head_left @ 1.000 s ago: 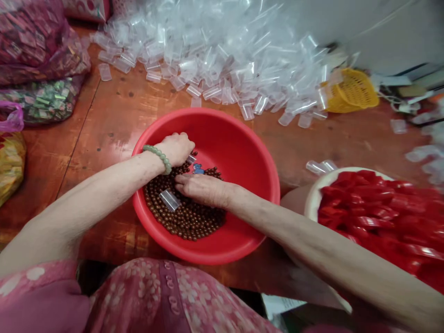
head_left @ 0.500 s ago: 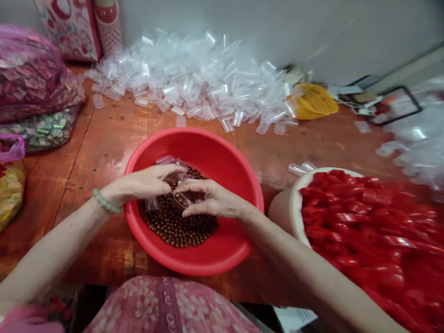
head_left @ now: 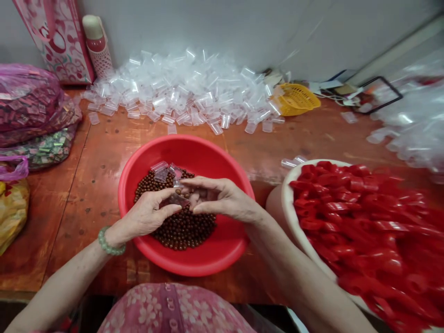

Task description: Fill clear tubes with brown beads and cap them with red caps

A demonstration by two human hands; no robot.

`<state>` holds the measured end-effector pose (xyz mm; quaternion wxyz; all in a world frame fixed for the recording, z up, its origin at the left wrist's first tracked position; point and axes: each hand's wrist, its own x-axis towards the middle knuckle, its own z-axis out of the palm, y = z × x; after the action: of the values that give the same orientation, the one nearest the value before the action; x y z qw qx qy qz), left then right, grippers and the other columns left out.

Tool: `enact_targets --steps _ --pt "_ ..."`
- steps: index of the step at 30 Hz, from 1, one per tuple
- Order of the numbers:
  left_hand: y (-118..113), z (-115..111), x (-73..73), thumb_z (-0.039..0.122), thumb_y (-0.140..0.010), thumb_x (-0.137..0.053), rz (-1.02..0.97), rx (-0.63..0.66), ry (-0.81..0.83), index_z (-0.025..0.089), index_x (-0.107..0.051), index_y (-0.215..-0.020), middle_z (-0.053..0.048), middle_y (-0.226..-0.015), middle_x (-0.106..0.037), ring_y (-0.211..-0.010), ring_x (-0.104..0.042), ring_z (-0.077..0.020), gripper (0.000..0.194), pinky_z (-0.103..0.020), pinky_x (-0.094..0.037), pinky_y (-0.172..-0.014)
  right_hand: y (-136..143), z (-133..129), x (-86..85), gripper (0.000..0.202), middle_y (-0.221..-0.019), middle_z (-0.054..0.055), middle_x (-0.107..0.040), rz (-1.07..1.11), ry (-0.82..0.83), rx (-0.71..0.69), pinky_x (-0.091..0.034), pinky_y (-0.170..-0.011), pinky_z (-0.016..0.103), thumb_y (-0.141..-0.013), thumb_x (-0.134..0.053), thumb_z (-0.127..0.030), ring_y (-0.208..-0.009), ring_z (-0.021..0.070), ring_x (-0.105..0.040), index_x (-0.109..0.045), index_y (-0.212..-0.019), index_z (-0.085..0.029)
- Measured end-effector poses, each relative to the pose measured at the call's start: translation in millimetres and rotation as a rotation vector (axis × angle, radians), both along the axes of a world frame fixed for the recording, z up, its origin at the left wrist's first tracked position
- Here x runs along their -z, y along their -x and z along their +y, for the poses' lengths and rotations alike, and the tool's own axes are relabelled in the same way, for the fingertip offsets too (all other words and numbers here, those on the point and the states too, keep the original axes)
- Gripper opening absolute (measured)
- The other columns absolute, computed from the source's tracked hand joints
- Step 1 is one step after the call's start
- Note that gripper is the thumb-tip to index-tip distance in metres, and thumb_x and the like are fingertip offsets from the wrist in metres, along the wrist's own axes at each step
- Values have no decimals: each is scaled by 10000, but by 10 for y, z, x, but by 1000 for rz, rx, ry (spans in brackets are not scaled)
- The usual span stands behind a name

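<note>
A clear plastic sleeve (head_left: 177, 200) is pinched between the thumb and fingers of my left hand (head_left: 149, 212), over the brown beads. My right hand (head_left: 225, 201) faces it from the other side, thumb and index finger apart and the other fingers curled behind. One brown bead (head_left: 178, 190) shows beside the right index fingertip; I cannot tell if the finger touches it. Below both hands, a red basin (head_left: 229, 245) holds a heap of round brown beads (head_left: 183, 236). Several clear sleeves (head_left: 160, 170) lie on the beads at the back.
Clear plastic sleeves (head_left: 194, 92) are piled along the wall, with a yellow basket (head_left: 298, 99) to their right. A white tub (head_left: 287, 199) full of red plastic pieces (head_left: 360, 222) stands right. Filled bags (head_left: 31, 106) sit left, near a flask (head_left: 97, 46).
My left hand has come down and taken the sleeve, which my right hand held earlier. My right hand's fingers have spread. The whole view has shifted a little.
</note>
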<state>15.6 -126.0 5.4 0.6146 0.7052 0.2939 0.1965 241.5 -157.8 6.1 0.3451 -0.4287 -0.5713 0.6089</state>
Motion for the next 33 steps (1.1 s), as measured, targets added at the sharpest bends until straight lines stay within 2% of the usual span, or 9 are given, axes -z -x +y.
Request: enact_targets --steps 2,4,7,11,19,23,26,29,33 --pt "18 -3 -44 288 -896 -581 -58 -40 111 155 -659 -1128 -63 -1075 -712 -1034 -647 -207 278 -335 -465 -951 -101 19 9 522 -906 20 -643 -163 -51 45 -518 -722 298 -803 -708 -304 -728 128 -608 -570 -1296 -207" --pt "35 -20 -97 284 -876 -615 -115 -82 218 139 -651 -1117 -74 -1055 -721 -1021 -661 -199 284 -316 -483 -932 -173 50 33 446 -1019 70 -627 -477 -157 17 -506 -799 328 -813 -677 -250 -838 163 -612 -602 -1245 -174" --pt "53 -69 -171 236 -867 -629 -180 -129 268 128 -617 -1140 -93 -1077 -718 -1055 -665 -187 294 -290 -490 -944 -185 77 97 364 -1149 127 -597 -938 -228 -210 -452 -919 370 -814 -609 -128 -1031 235 -578 -645 -1176 -152" --pt "59 -144 -217 198 -890 -596 -200 -161 153 137 -593 -1094 -96 -1093 -700 -1013 -678 -167 213 -268 -510 -911 -97 65 184 291 -1080 125 -620 -1249 -239 -399 -428 -871 374 -843 -530 -110 -1011 263 -550 -681 -1083 -178" --pt "23 -157 -227 220 -884 -600 -168 -206 124 174 -557 -1044 -55 -996 -688 -937 -662 -151 171 -278 -517 -884 -84 -17 180 173 -1053 119 -618 -1184 -289 -346 -417 -829 321 -787 -585 -108 -955 229 -538 -619 -950 -153" --pt "-35 -144 -189 234 -868 -608 -223 -180 255 169 -520 -1022 -57 -980 -674 -888 -664 -145 188 -299 -523 -874 -72 -18 186 212 -949 99 -656 -1157 -214 -230 -427 -792 312 -789 -641 -157 -910 229 -574 -603 -997 -153" --pt "-63 -137 -172 226 -851 -618 -291 -223 316 169 -501 -1099 -49 -964 -663 -870 -664 -138 280 -305 -527 -881 -26 67 194 302 -911 52 -685 -1044 -87 -44 -438 -711 259 -848 -647 -320 -805 178 -622 -573 -1097 -169" --pt "-76 -123 -158 209 -830 -631 -301 -253 336 161 -519 -1103 -47 -956 -659 -879 -662 -137 299 -309 -518 -909 30 221 233 295 -913 80 -708 -1189 18 132 -430 -680 260 -864 -627 -409 -824 202 -656 -592 -1028 -166" --pt "-63 -96 -127 195 -815 -639 -332 -275 379 154 -535 -1083 -45 -948 -670 -863 -660 -130 291 -315 -512 -919 78 377 335 305 -1022 192 -698 -1359 54 139 -430 -725 312 -899 -577 -355 -952 285 -662 -590 -1085 -114"
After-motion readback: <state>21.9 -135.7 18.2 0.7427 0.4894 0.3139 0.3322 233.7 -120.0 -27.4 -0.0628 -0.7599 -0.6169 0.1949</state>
